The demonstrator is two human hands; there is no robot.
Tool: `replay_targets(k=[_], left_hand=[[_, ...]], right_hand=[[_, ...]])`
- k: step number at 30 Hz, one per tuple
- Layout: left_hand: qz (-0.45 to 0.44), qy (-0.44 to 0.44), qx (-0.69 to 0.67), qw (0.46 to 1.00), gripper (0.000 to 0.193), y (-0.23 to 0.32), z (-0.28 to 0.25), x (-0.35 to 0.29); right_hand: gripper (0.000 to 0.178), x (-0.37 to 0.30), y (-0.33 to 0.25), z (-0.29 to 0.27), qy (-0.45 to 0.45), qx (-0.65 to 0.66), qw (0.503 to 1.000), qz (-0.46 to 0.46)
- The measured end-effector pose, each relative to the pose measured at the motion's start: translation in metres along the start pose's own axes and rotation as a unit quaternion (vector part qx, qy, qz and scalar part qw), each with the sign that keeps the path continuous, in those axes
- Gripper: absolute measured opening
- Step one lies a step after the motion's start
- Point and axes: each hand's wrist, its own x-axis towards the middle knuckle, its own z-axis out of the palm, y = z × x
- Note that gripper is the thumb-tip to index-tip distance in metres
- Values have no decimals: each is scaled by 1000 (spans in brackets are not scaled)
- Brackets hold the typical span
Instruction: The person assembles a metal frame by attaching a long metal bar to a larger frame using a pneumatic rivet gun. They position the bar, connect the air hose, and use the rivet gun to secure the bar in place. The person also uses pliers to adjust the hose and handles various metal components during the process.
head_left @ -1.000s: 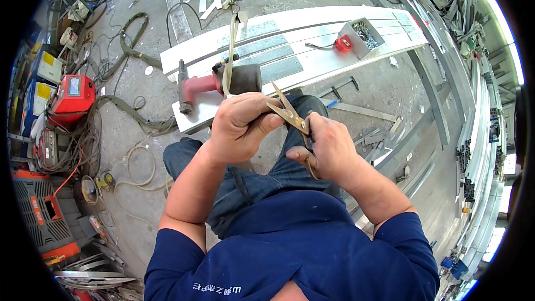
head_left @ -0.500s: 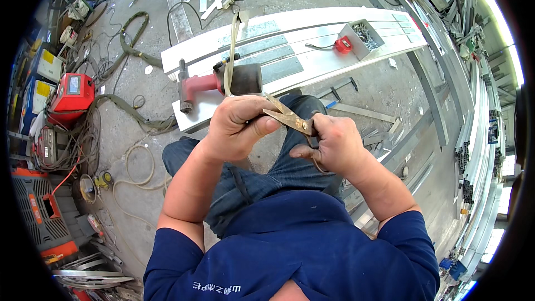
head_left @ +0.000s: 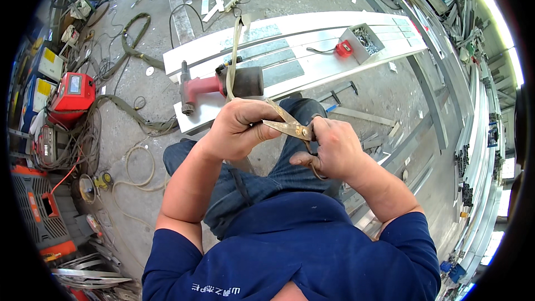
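Note:
My right hand (head_left: 334, 147) is wrapped round the handles of worn, rusty scissors (head_left: 301, 130). Their blades are parted and point left, at the fingertips of my left hand (head_left: 237, 128). That hand is closed, thumb against curled fingers, on a pale yellowish hose (head_left: 233, 61) running up across the white bench; the part inside the fingers is hidden. Just beyond my left hand, a red and black rivet gun (head_left: 203, 85) lies on its side on the bench, with the hose passing over it.
The long white bench (head_left: 329, 75) bears grey strips, a red tape measure (head_left: 344, 49) and a metal box (head_left: 365, 43) of small fasteners. A red machine (head_left: 72, 97) and coiled cables stand at left. Metal profiles (head_left: 429, 100) lie at right. A clamp (head_left: 337, 95) lies on the floor.
The scissors have tilted slightly and their blades sit wider apart beside my left fingers. Both hands stay nearly in place; the view has shifted a little.

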Motion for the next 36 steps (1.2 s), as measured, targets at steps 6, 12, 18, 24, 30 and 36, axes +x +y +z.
replay_targets(k=[6,12,18,24,30,36], left_hand=[[-14,2,-102,995,20,-9,1,-2],[-8,3,-79,997,20,-8,0,2],[-6,8,-53,999,20,-8,3,2],[-19,-10,-90,996,18,-7,2,1],[-10,2,-94,996,19,-12,0,-3],[15,7,-89,996,20,-9,-2,-4]], right_hand=[[71,3,5,-5,8,-1,999,-33],[75,7,1,-9,6,58,997,-44],[78,7,-5,-4,8,56,998,-15],[79,3,0,-2,-12,55,998,7],[75,6,3,-7,-33,14,999,-11],[73,12,2,-8,-26,41,998,-43]])
